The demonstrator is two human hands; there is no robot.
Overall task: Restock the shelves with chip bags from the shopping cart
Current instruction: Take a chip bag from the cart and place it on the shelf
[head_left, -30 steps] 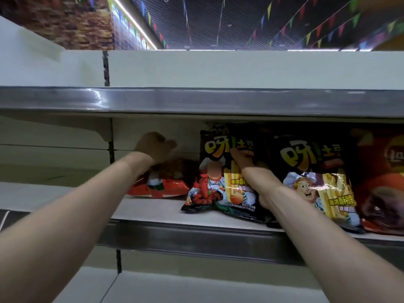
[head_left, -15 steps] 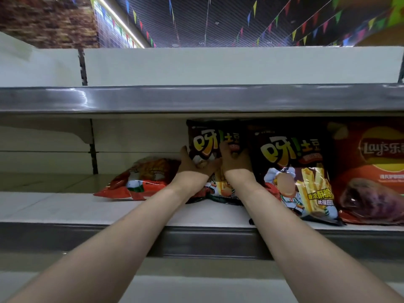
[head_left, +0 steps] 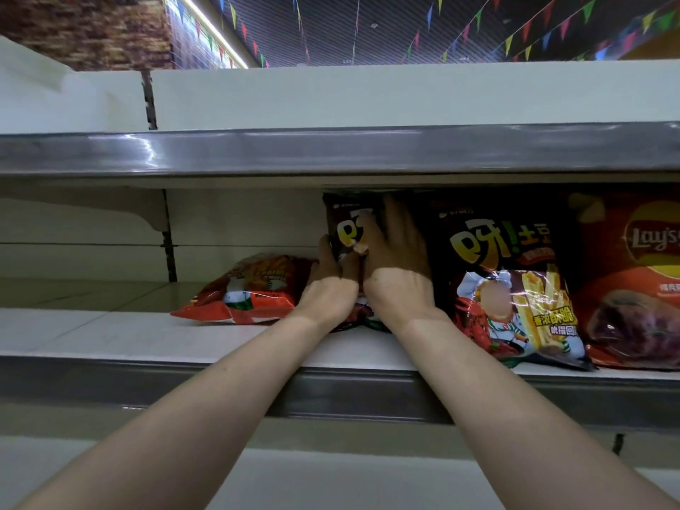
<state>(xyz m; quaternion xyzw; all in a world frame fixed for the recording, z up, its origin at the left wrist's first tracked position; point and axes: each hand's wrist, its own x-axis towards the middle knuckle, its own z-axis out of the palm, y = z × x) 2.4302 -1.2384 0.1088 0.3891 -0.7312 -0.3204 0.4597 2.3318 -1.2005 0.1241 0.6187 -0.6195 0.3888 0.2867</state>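
Left hand (head_left: 331, 285), right hand (head_left: 397, 259) on bag (head_left: 341, 210)

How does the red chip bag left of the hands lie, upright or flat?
Flat: the red chip bag lies face up on the shelf, not standing.

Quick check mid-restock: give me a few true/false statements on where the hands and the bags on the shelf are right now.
1. The left hand and right hand both touch the same dark chip bag. True.
2. The red bag stands upright. False: it lies flat on the shelf, left of the hands.
3. A Lay's bag stands at the far right. True.
4. The right hand is a fist. False: its fingers lie straight against the dark chip bag's front.
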